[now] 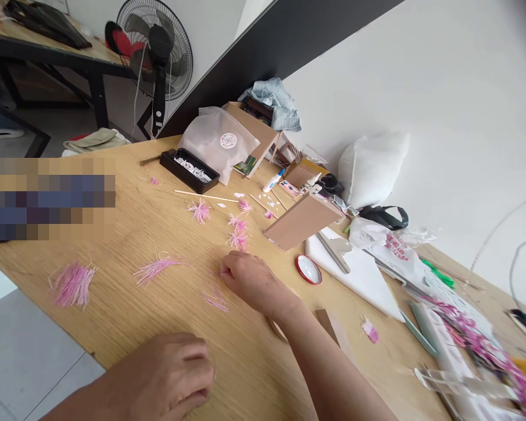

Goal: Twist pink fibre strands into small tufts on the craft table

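Resting curled on table (127,318), empty hands: right hand (249,280) beside pink tuft (214,300) angled near-left to far-right, left hand (175,374) nearer.

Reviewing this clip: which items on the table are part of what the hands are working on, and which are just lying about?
In use:
right hand, fingertips on the table by loose pink strands
left hand, resting at the near edge
pink fringe bundles and finished tufts

Lying about:
red-rimmed lid
cardboard box
black tray
glue bottle
fan
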### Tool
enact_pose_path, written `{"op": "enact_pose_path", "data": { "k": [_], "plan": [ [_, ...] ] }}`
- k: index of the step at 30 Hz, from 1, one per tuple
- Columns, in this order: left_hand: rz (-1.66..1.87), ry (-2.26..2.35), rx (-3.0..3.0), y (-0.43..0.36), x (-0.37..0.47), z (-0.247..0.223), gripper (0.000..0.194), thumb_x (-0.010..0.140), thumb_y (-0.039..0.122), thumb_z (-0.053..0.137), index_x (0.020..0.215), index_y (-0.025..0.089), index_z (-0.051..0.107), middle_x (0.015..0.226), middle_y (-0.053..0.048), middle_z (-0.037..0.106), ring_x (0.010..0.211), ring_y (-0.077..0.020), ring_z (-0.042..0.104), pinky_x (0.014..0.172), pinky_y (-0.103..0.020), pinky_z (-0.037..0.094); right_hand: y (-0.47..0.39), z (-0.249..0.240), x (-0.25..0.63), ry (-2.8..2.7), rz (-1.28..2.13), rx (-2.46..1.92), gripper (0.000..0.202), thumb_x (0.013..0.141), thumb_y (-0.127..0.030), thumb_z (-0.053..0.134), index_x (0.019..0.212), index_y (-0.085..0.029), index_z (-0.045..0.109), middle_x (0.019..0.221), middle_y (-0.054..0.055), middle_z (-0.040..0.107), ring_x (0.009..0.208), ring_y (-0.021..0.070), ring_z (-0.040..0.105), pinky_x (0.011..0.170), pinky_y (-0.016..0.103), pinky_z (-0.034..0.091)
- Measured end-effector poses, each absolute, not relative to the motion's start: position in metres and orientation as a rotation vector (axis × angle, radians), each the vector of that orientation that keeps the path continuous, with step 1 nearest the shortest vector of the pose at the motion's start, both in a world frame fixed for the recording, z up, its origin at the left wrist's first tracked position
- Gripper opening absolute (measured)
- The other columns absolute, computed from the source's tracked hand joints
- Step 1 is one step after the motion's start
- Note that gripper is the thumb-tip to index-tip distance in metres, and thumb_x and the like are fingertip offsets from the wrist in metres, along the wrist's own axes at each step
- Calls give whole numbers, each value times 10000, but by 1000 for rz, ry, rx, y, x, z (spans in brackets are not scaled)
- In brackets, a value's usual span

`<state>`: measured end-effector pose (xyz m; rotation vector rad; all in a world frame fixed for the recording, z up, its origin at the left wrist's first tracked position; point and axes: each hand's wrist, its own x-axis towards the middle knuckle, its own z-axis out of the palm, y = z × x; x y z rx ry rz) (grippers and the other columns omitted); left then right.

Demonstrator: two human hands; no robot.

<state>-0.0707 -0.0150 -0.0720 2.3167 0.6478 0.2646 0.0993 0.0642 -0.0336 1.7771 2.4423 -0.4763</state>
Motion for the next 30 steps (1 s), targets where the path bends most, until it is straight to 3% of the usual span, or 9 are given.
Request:
{"op": "enact_pose_path", "data": {
  "k": [9,15,30],
  "plan": [
    [347,633,2256,-18,-74,-76,170,855,97,476,705,178,477,777,39,570,698,-104,523,617,-209,394,34,-25,98,2306,-683,2134,169,695,-92,441,553,-179,464,521,-48,458,485,76,368,446,190,251],
    [376,636,2235,-21,-77,-82,163,863,113,475,718,186,463,787,47,550,721,-104,510,634,-214,382,32,-33,95,2271,-727,2234,198,685,-71,431,524,-185,407,513,-55,391,494,80,332,455,204,235],
    [348,608,2270,-17,-72,-81,179,817,62,524,693,174,463,782,50,571,694,-91,513,604,-181,395,43,-42,89,2244,-836,2196,177,685,-107,454,528,-185,428,517,-43,467,493,85,386,449,205,251]
  ]
}}
